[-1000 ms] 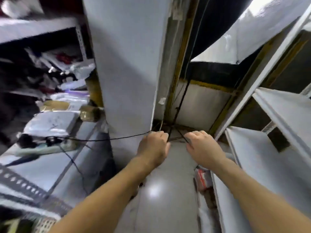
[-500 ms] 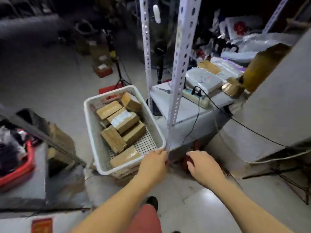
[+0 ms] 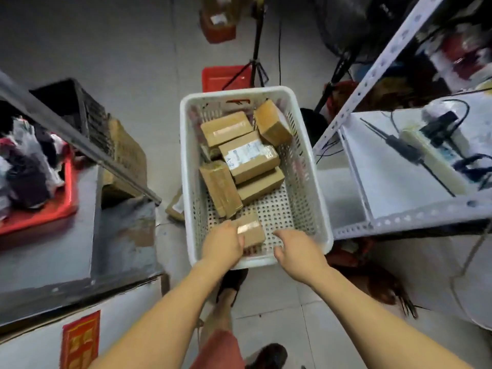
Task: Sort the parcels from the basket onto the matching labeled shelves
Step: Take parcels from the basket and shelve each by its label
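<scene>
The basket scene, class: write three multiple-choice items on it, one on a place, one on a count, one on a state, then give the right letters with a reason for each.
1. Where does the white basket stand?
A. on the floor between two shelf units
B. on a shelf
C. on a red tray

2. How many brown parcels show inside the basket?
A. two
B. six
C. ten

3. What is the left hand doing?
A. hanging idle
B. gripping the nearest parcel
C. holding a cable

Answers: 1 A, floor tiles show round it and a shelf unit stands on either side. 2 B, five lie further back and one is at the near end. 3 B, its fingers curl round that parcel, while the right hand is open beside it.
</scene>
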